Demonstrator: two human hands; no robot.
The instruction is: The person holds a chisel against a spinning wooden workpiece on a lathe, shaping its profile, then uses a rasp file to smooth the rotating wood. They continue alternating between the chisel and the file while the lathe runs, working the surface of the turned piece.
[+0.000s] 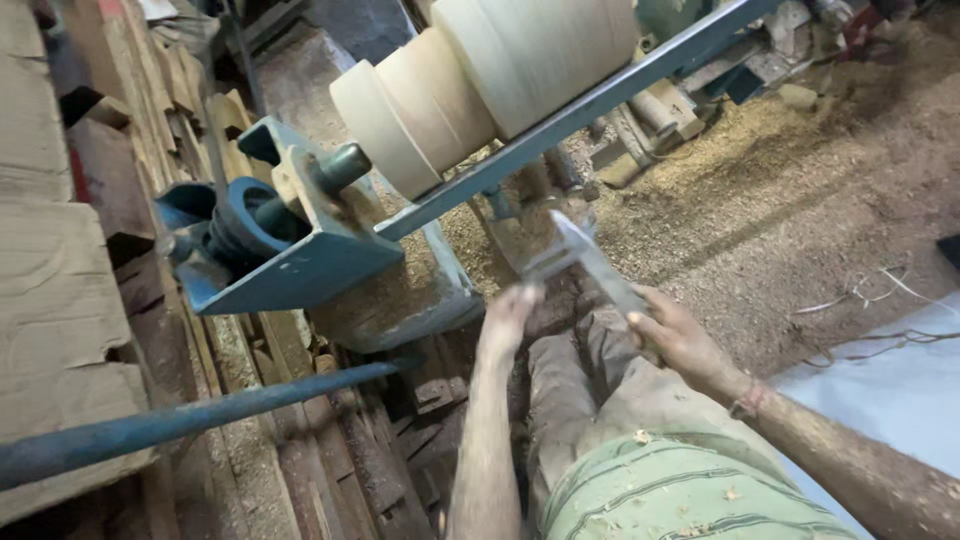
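Planks (60, 300) of rough brown timber stacked along the left edge, dusty and splintered. Below them, a long blue metal bar (190, 415) slanting across, round and smooth. Next, a blue steel bracket (300, 260) with a dark round pulley (240, 220) set in it, paint worn, sawdust packed beneath. Above, a pale wooden workpiece (470, 80), turned in stepped cylinders, smooth and cream-coloured, mounted on the lathe behind a flat blue-grey tool rest (580, 110) running diagonally. Lower centre, left hand (510, 310), fingers bunched together, pinching the near jaw of a metal caliper (585, 260). Caliper flat, grey, dull with dust, lying between both hands just under the tool rest, tip pointing up toward the workpiece. To the right, right hand (675, 340) closed around the caliper's lower end, thumb on top, a thin band at the wrist. Farther right, floor (800, 180) carpeted with fine tan sawdust and curled shavings.
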